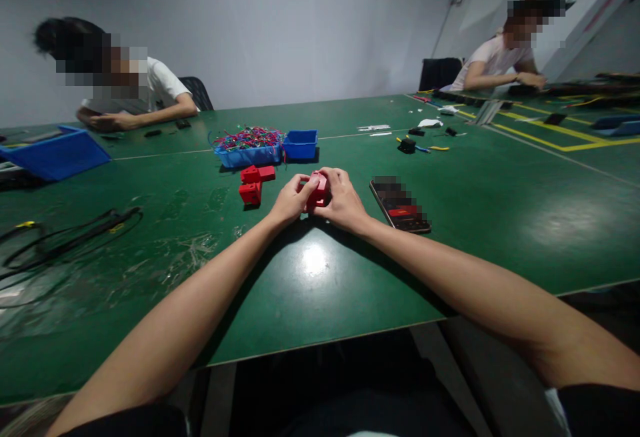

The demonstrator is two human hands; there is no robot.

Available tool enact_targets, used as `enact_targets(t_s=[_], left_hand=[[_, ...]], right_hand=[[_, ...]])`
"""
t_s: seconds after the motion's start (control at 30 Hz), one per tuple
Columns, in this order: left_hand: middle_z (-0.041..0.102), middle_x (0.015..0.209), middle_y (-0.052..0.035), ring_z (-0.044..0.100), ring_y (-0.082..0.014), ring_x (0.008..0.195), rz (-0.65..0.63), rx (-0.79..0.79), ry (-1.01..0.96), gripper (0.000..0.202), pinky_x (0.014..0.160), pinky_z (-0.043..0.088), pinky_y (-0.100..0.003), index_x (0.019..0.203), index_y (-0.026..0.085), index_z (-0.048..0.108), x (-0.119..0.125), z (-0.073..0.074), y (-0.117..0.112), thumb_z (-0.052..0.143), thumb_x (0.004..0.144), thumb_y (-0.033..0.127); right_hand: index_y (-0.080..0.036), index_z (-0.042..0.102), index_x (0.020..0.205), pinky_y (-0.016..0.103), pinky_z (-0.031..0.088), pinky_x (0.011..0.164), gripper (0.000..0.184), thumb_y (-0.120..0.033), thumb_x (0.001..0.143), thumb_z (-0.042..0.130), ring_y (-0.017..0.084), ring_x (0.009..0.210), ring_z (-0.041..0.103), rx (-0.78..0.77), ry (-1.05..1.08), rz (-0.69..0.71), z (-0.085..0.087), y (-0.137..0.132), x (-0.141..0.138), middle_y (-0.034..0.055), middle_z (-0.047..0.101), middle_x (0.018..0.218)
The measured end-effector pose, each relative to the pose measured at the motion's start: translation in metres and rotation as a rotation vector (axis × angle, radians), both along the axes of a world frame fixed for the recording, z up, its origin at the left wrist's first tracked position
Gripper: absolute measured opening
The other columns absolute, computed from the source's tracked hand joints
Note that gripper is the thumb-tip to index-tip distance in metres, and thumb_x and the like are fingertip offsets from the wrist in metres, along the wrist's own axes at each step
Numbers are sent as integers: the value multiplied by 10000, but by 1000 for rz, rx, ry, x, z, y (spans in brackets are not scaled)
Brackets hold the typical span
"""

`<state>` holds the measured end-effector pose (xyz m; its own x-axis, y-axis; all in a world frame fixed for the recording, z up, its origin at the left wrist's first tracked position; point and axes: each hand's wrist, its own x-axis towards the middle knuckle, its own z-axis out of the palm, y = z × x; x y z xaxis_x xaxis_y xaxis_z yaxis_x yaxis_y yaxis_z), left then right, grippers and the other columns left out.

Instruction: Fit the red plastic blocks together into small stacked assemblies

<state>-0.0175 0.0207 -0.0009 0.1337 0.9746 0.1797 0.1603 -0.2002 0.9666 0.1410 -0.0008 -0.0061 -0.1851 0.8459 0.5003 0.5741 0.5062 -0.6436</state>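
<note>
While curled shut round a red block (319, 191) from either side, left hand (289, 202) and right hand (344, 205) just left of the phone (400, 205), low over the worktop (310, 270). Further left of the phone, loose red blocks (250, 193); back and left of it, a blue tray of coloured wires (249, 154).

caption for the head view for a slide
Left hand and right hand grip a red block on a green table.
</note>
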Motion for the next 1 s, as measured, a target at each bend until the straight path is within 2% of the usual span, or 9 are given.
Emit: enact_targets(t_s=[0.13, 0.23, 0.33, 0.43, 0.63, 0.77, 0.9, 1.0], left_hand=[[685, 793, -18, 640, -163, 701, 57, 51, 65, 393, 615, 483, -238, 974, 173, 638, 0, -2, 0, 644, 832, 539], [685, 804, -28, 641, -173, 726, 65, 137, 142, 371, 670, 490, -258, 950, 176, 629, -1, 0, -5, 570, 885, 537], [699, 932, -57, 641, -203, 843, 26, 314, 340, 335, 778, 489, -291, 1013, 193, 628, -2, 4, -12, 507, 936, 495], [678, 971, -83, 612, -250, 897, -11, 424, 553, 324, 849, 461, -341, 1052, 195, 625, -4, 5, -16, 594, 891, 475], [654, 932, -109, 589, -273, 891, -9, 487, 811, 381, 822, 423, -356, 1019, 184, 623, -4, 3, -14, 485, 949, 532], [675, 1019, -122, 586, -275, 962, -7, 512, 1027, 417, 821, 431, -363, 1059, 174, 617, -2, 6, -16, 398, 990, 522], [683, 1064, -108, 584, -250, 981, -23, 536, 1127, 414, 843, 445, -369, 1075, 182, 613, -3, 7, -17, 258, 1038, 394], [682, 1106, -101, 585, -241, 996, -24, 521, 1151, 408, 882, 452, -382, 1142, 183, 599, -6, 7, -15, 221, 1035, 295]], right_hand=[[-274, 492, 1283, 538, 453, 1027, 740, -410, 636, 825, 337, 1214, 488, 35, 2, -41, -3, 5, 1, 124, 482, 1300], [-280, 493, 1277, 540, 445, 1028, 729, -388, 635, 822, 335, 1206, 481, 39, 19, -44, -4, 7, 1, 114, 494, 1287], [-285, 490, 1274, 543, 431, 1041, 695, -317, 650, 792, 335, 1209, 480, 57, 25, -36, -4, 7, 0, 113, 501, 1289], [-259, 486, 1276, 528, 411, 1068, 634, -250, 687, 721, 327, 1218, 485, 71, 34, -32, -5, 8, 0, 125, 517, 1291], [-228, 468, 1294, 488, 427, 1040, 659, -293, 685, 710, 301, 1178, 524, 9, 52, -20, -7, 15, 2, 128, 555, 1258], [-180, 448, 1315, 475, 438, 1030, 690, -323, 695, 716, 302, 1177, 540, -20, 19, -81, -6, 18, 3, 166, 561, 1278], [-167, 414, 1375, 489, 444, 1035, 725, -327, 727, 696, 325, 1261, 509, -37, -53, -164, -4, 15, 3, 203, 515, 1378], [-158, 364, 1454, 546, 385, 1086, 765, -317, 776, 682, 362, 1419, 368, -12, -168, -195, -2, 7, 1, 234, 366, 1540]])
